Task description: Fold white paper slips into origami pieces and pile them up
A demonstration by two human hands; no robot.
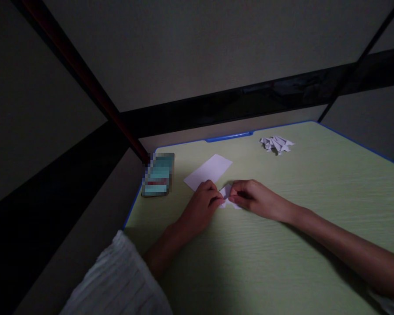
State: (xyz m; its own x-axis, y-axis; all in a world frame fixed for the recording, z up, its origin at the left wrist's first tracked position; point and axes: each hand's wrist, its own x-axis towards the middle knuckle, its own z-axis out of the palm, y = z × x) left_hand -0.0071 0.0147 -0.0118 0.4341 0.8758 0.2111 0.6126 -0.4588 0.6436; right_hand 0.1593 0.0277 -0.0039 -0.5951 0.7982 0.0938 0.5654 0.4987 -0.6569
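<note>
A small white folded paper piece (226, 194) lies on the pale green table (282, 245), pinched between both of my hands. My left hand (202, 205) grips its left side with curled fingers. My right hand (252, 197) presses and pinches its right side. A flat white paper sheet (208, 171) rests just behind my left hand, touching nothing else.
A pile of several folded white paper pieces (276, 143) sits near the table's far edge. A blurred teal packet (158, 174) lies at the far left corner. The table has a blue rim (230, 136). Dark walls and a reddish beam (85, 83) stand beyond.
</note>
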